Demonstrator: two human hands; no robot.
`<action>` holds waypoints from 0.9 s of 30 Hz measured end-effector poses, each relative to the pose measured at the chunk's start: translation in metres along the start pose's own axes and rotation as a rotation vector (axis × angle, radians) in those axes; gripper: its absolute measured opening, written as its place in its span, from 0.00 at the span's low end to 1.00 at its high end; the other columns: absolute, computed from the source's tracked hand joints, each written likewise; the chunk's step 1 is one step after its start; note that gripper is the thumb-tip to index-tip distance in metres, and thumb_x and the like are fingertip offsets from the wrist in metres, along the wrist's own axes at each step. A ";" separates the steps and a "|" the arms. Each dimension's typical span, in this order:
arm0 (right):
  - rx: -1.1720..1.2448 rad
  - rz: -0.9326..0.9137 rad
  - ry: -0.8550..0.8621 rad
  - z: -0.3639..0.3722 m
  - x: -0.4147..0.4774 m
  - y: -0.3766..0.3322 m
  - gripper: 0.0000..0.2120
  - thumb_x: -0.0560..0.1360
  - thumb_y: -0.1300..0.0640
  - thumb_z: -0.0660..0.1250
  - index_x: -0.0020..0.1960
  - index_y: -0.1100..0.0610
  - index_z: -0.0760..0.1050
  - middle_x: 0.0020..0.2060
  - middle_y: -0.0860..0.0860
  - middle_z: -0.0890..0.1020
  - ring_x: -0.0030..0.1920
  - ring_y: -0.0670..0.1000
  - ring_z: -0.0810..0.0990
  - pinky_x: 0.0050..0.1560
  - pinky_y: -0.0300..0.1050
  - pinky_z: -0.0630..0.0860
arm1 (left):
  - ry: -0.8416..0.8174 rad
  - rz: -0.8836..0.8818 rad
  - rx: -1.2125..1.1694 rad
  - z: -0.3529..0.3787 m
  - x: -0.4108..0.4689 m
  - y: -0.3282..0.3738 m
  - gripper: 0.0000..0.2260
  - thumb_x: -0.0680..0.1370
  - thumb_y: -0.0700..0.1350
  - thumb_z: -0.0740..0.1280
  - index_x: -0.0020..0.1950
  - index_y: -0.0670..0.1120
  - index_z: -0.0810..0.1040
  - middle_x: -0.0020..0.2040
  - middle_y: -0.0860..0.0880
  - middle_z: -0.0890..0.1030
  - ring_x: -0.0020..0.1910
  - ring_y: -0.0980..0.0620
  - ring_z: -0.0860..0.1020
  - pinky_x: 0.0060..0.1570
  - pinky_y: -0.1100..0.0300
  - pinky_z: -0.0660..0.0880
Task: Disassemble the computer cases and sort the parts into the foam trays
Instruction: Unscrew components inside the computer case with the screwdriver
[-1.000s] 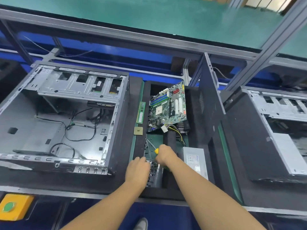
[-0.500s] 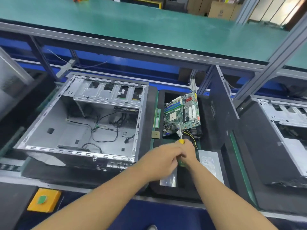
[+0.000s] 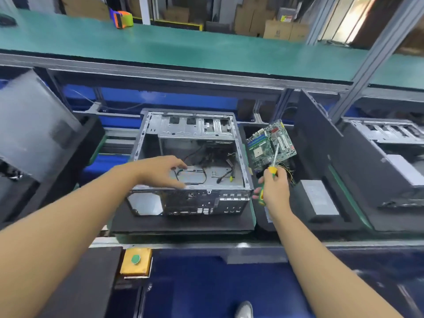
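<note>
The left hand [image 3: 160, 172] hovers, fingers released, over the open grey metal computer case [image 3: 192, 161]; the right hand [image 3: 275, 187] grasps a yellow-and-green-handled screwdriver [image 3: 271, 171].

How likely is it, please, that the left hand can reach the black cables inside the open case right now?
Probably yes: the left hand hovers open over the uncovered case, fingers near the black cables, with nothing between them.
</note>
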State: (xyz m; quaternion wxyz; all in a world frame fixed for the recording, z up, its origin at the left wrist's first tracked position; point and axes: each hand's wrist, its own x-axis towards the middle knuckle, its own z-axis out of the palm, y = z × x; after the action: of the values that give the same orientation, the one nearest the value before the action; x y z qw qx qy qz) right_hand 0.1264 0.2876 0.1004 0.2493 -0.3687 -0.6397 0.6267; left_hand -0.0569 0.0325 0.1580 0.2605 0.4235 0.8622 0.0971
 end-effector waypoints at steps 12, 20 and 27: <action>-0.009 0.208 -0.221 0.081 -0.163 0.055 0.08 0.83 0.56 0.56 0.57 0.48 0.72 0.35 0.48 0.77 0.26 0.48 0.71 0.24 0.41 0.70 | 0.022 -0.033 0.114 0.047 0.010 -0.037 0.21 0.71 0.57 0.75 0.54 0.50 0.69 0.50 0.52 0.75 0.45 0.52 0.73 0.37 0.58 0.68; -0.145 0.342 -0.283 0.087 -0.173 0.096 0.11 0.84 0.52 0.55 0.63 0.41 0.70 0.38 0.49 0.77 0.28 0.49 0.70 0.25 0.41 0.69 | -0.114 0.066 0.084 0.044 0.042 -0.019 0.35 0.71 0.51 0.77 0.73 0.51 0.64 0.61 0.52 0.74 0.53 0.50 0.75 0.49 0.54 0.71; -0.095 0.405 -0.301 0.095 -0.161 0.110 0.16 0.85 0.49 0.55 0.69 0.34 0.68 0.37 0.50 0.75 0.27 0.49 0.69 0.25 0.41 0.69 | -0.048 0.080 0.218 0.061 0.057 -0.020 0.36 0.73 0.50 0.74 0.77 0.47 0.63 0.54 0.45 0.77 0.47 0.49 0.71 0.45 0.58 0.67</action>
State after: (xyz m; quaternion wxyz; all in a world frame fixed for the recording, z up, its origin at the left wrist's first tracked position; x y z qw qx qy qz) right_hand 0.1671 0.0962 0.0061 0.0030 -0.4033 -0.6112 0.6810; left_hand -0.0671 0.0613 0.0782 0.2295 0.4855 0.8435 0.0030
